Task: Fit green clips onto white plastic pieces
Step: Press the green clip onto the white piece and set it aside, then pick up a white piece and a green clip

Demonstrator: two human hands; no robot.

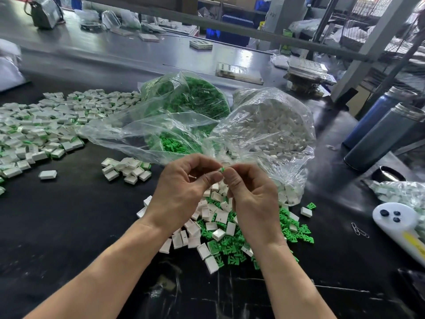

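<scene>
as both hands pinch — green clip [222,169]

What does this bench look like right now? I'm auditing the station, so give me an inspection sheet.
Surface: dark table, scuffed near the front edge.
Job's things: loose green clips and white pieces mixed under the hands; bag of clips; bag of white pieces; fitted pieces heaped at left.
Clutter: two bottles, paper clips, white device.
Grippers: left hand and right hand raised, fingers pinching a green clip together.
Cables: nothing seen.
Surroundings: trays, shelving posts, blue bins behind.
</scene>
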